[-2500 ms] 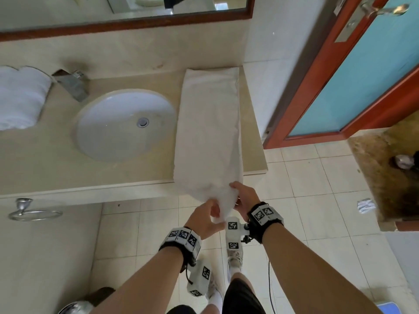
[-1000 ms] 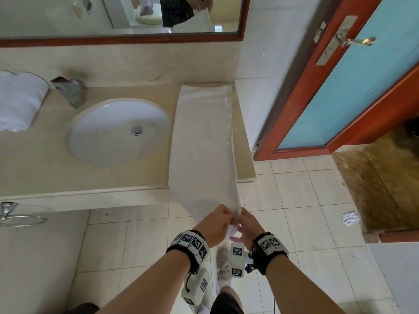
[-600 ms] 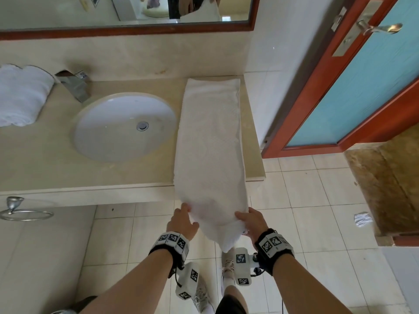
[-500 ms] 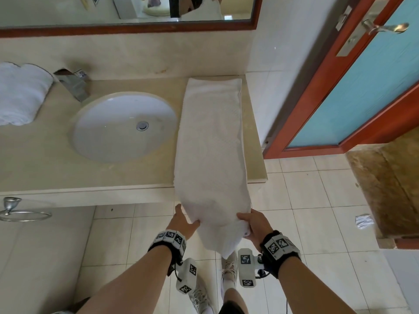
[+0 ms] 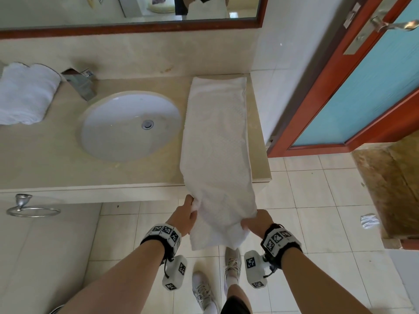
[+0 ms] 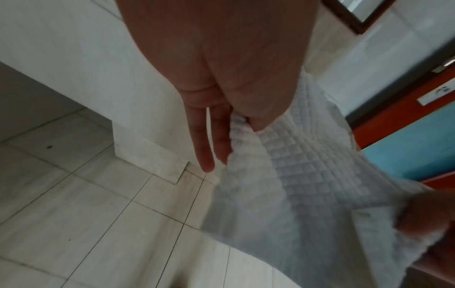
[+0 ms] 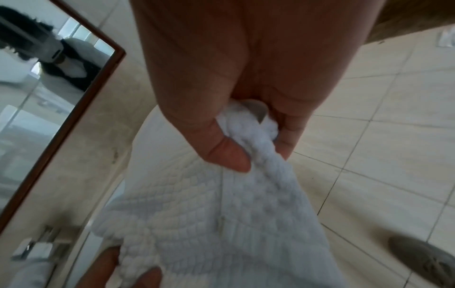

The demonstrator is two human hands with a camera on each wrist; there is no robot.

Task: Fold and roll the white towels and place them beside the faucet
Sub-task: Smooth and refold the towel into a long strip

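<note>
A long white towel (image 5: pixel 215 137), folded into a strip, lies on the beige counter (image 5: pixel 45 164) to the right of the sink (image 5: pixel 118 132). Its near end hangs over the front edge. My left hand (image 5: pixel 192 206) pinches the left edge of that hanging end, and my right hand (image 5: pixel 248 223) grips the right edge. In the left wrist view the thumb of my left hand (image 6: pixel 229 136) pins the waffle-textured towel (image 6: pixel 307 175) while two fingers (image 6: pixel 204 148) point straight. My right hand (image 7: pixel 258 140) holds a bunch of towel (image 7: pixel 209 224). The metal faucet (image 5: pixel 79 86) stands behind the sink.
Rolled white towels (image 5: pixel 25 94) lie left of the faucet. A framed mirror (image 5: pixel 136 28) hangs above the counter, and a red and blue door (image 5: pixel 362 87) is at the right. A towel ring (image 5: pixel 31 210) sits below the counter's left side. My shoes (image 5: pixel 231 264) stand on the tiled floor.
My hands, together at the tip of the towel's hanging end, have moved apart to its two side edges. The end is now spread wider between them.
</note>
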